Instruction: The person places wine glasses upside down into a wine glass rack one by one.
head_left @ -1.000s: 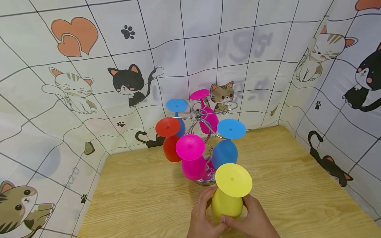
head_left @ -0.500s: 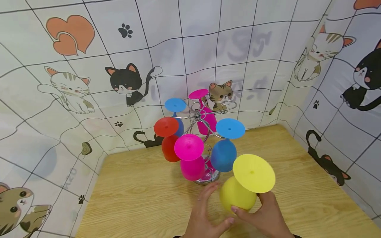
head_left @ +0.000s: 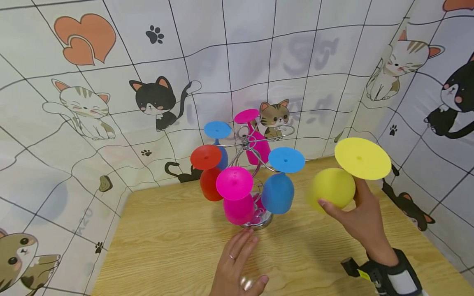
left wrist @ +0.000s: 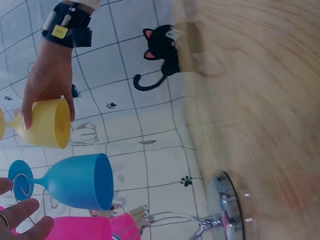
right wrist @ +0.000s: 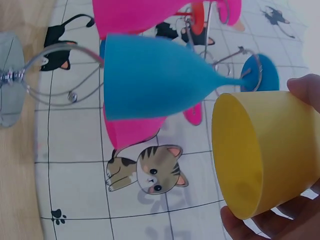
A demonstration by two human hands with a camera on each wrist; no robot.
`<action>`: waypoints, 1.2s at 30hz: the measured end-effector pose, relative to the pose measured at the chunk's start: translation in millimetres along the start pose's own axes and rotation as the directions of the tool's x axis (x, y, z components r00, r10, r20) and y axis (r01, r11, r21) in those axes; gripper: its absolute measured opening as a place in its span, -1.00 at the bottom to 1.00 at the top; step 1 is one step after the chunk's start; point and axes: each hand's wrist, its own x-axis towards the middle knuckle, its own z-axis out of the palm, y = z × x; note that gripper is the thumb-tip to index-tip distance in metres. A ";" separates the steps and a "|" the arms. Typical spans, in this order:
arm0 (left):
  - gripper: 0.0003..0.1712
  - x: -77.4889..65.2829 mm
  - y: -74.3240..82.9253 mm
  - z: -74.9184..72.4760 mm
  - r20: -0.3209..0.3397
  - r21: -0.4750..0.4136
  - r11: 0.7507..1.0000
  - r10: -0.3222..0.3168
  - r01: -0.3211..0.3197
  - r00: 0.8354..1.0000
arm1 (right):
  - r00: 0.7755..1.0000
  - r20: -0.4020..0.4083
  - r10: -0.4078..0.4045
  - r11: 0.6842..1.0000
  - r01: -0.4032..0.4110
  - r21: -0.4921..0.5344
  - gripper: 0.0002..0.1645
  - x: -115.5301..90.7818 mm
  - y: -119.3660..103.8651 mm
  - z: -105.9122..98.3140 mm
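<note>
My right hand (head_left: 364, 222) grips the bowl of a yellow goblet (head_left: 331, 190), held upside down above the table to the right of a chrome goblet rack (head_left: 263, 221). In the right wrist view the goblet's open mouth (right wrist: 237, 155) faces the rack's base side, apart from the hanging blue goblet (right wrist: 155, 77). My left hand (head_left: 235, 263) is held with fingers extended near the front of the rack's base and has no goblet. A small shiny round spot beside its thumb is too unclear to name.
Upside down on the rack hang a front pink goblet (head_left: 238, 209), a red goblet (head_left: 210, 183), a right blue goblet (head_left: 278, 194), and another blue and pink one behind. An unoccupied wire arm (head_left: 286, 130) points back right. Cat-print cloth (head_left: 207, 49) encloses the wooden table (head_left: 166, 238).
The yellow goblet has left my left hand and risen to the right in my right hand. My left hand has drawn down and left, its fingers extended.
</note>
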 end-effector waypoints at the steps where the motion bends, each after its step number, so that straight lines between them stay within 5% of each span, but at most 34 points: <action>1: -0.25 -2.7 -2.4 0.3 -0.003 0.008 1.000 0.009 -0.009 1.000 | 1.000 0.005 0.020 1.000 -0.020 -0.005 0.17 5.6 2.8 0.8; 7: -0.27 -13.4 -11.4 1.2 -0.048 0.018 0.999 0.047 -0.046 0.998 | 0.992 0.032 0.123 0.992 -0.122 -0.028 0.06 39.2 19.4 10.0; 16: -0.27 -20.7 -11.1 3.2 -0.082 0.048 0.998 0.039 -0.036 0.996 | 0.987 0.073 0.143 0.987 -0.137 -0.082 0.00 83.0 50.2 32.0; 36: -0.26 -41.6 -21.4 6.5 -0.140 0.013 1.000 0.027 -0.025 0.990 | 0.971 0.186 0.149 0.986 -0.131 -0.106 -0.06 122.8 76.9 81.7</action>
